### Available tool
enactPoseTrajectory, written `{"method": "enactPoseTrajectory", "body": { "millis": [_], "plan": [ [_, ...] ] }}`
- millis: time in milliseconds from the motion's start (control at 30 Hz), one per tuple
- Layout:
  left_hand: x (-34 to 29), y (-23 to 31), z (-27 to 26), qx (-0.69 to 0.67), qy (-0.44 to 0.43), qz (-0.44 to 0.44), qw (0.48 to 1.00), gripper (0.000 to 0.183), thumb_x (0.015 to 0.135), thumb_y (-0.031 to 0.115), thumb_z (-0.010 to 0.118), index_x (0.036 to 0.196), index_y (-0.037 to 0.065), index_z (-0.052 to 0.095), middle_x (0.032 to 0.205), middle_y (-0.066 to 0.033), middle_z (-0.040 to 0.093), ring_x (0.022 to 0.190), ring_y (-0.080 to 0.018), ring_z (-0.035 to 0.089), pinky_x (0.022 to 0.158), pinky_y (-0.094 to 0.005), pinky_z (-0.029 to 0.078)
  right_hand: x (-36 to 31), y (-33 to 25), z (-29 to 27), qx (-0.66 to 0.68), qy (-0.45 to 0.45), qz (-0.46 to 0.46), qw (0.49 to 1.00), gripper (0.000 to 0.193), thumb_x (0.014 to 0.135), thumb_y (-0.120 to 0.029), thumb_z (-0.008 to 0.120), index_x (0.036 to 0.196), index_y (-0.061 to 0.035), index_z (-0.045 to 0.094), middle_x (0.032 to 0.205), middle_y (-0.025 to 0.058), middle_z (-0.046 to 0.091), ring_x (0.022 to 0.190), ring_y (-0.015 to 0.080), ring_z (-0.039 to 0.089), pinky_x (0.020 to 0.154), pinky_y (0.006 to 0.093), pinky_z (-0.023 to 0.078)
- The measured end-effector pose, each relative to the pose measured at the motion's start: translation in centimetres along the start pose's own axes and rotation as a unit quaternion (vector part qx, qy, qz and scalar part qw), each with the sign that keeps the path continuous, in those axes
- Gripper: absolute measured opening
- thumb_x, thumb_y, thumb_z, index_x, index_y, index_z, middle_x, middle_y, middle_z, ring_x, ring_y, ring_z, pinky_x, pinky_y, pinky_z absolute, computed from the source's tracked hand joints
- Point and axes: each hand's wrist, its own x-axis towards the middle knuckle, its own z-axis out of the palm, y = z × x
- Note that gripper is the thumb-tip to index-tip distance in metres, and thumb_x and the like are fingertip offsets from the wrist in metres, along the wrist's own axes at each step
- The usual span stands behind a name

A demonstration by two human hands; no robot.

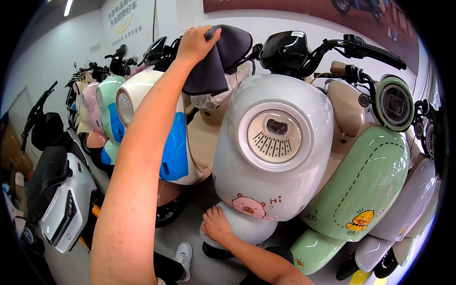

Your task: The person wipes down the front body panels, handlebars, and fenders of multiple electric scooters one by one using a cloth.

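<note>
**Cloth held high on a grey scooter, other hand braced on its front fender**

Head view, risks. The left hand [195, 43] is raised at full reach, its fingers closed around a bunched dark grey cloth [216, 59]. Only an upper fold is pinched; most of the cloth hangs loose below the hand, over the left handlebar area of the light grey scooter [273, 152]. A slip of the cloth out of the pinch is judged possible, since so little of it is gripped. The hanging part could also catch on the black handlebar and dash [285, 50], or on the plastic-wrapped part just under it. The scooters are parked tightly: a cream and blue scooter [166, 142] lies close beside the outstretched forearm, a green scooter [365, 190] on the other side. A knock against either is judged likely if the arm swings wide.

Head view, thing and grip. The cloth is in the left hand, at the fingertips and beneath the palm, touching the scooter's top. The right hand [216, 224] lies low, well apart from the cloth, palm down with fingers spread and resting on the rounded front fender [247, 228]; nothing is grasped by it.
</note>
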Motion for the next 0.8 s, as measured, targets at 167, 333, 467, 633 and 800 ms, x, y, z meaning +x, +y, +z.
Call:
{"method": "enactPoseTrajectory", "body": {
  "millis": [167, 333, 467, 633, 800],
  "plan": [
    [-0.4, -1.3, 0.1, 0.054, -0.010, 0.049, 0.997, 0.041, 0.097, 0.045, 0.064, 0.093, 0.004, 0.064, 0.083, -0.0165, 0.068, 0.085, -0.0404, 0.063, 0.085, -0.0478, 0.049, 0.0, -0.1, 0.1, -0.004, 0.011, -0.003, 1.000, 0.039, 0.085, -0.034, 0.064, 0.106, -0.0015, 0.068, 0.115, 0.0192, 0.065, 0.122, 0.0367, 0.055, 0.113, 0.0460, 0.035],
    [-1.9, -1.5, 0.4, 0.043, 0.041, 0.096, 0.994, 0.026, 0.098, 0.031, 0.064, 0.103, 0.005, 0.059, 0.095, -0.0164, 0.066, 0.095, -0.0399, 0.062, 0.086, -0.0485, 0.047, 0.0, 0.1, -0.1, -0.008, -0.004, -0.003, 1.000, 0.041, 0.087, -0.035, 0.064, 0.110, -0.0009, 0.067, 0.118, 0.0192, 0.064, 0.125, 0.0370, 0.053, 0.115, 0.0468, 0.034],
    [-2.2, -1.9, 0.3, 0.024, 0.043, 0.098, 0.994, 0.017, 0.097, 0.017, 0.064, 0.109, 0.006, 0.058, 0.103, -0.0139, 0.067, 0.101, -0.0376, 0.064, 0.093, -0.0479, 0.048, -0.1, 0.1, 0.2, -0.011, 0.013, -0.005, 1.000, 0.039, 0.085, -0.034, 0.065, 0.106, -0.0016, 0.068, 0.114, 0.0187, 0.065, 0.122, 0.0365, 0.055, 0.113, 0.0462, 0.035],
    [-1.9, -2.8, -0.2, 0.008, 0.033, 0.102, 0.994, 0.027, 0.095, 0.008, 0.061, 0.122, 0.007, 0.062, 0.118, -0.0148, 0.069, 0.111, -0.0378, 0.064, 0.095, -0.0450, 0.051, -0.1, 0.1, 0.2, -0.003, 0.017, -0.008, 1.000, 0.038, 0.085, -0.034, 0.064, 0.106, -0.0018, 0.068, 0.114, 0.0187, 0.065, 0.121, 0.0363, 0.055, 0.113, 0.0460, 0.035],
    [-1.5, -2.4, -1.2, 0.002, 0.013, 0.061, 0.998, 0.026, 0.089, 0.004, 0.061, 0.113, 0.010, 0.070, 0.111, -0.0128, 0.073, 0.102, -0.0353, 0.069, 0.085, -0.0444, 0.056, 0.0, 0.0, 0.3, -0.008, 0.016, -0.005, 1.000, 0.038, 0.086, -0.034, 0.064, 0.105, -0.0016, 0.068, 0.113, 0.0188, 0.065, 0.121, 0.0365, 0.055, 0.113, 0.0461, 0.035]
  ]
}}
